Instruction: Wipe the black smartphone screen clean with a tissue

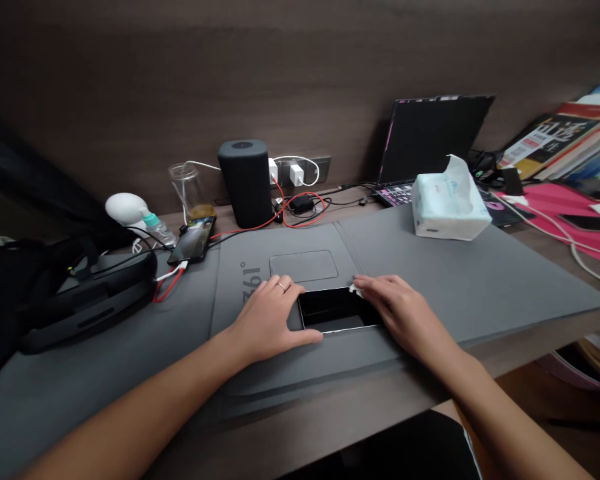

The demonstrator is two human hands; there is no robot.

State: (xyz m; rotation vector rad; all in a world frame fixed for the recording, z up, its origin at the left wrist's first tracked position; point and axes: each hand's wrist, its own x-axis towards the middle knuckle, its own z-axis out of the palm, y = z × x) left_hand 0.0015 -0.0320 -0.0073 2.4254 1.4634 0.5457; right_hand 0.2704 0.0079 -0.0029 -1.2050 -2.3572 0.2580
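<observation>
A black glossy slab, likely a phone or small tablet [336, 309], lies flat on the grey desk mat [480, 280]. My left hand [270, 320] rests at its left edge, fingers curved over the mat and thumb along the slab's near side; a ring shows on one finger. My right hand [397, 310] lies over the slab's right end and pinches a small white scrap, perhaps a wipe [355, 288], at the far right corner.
A tissue pack [447, 200] sits on the mat ahead right, before an open laptop [430, 143]. A dark speaker [245, 180], chargers and red cables, a glass jar [190, 190], another phone [193, 240] and a black bag [80, 293] stand left. Books [565, 143] pile far right.
</observation>
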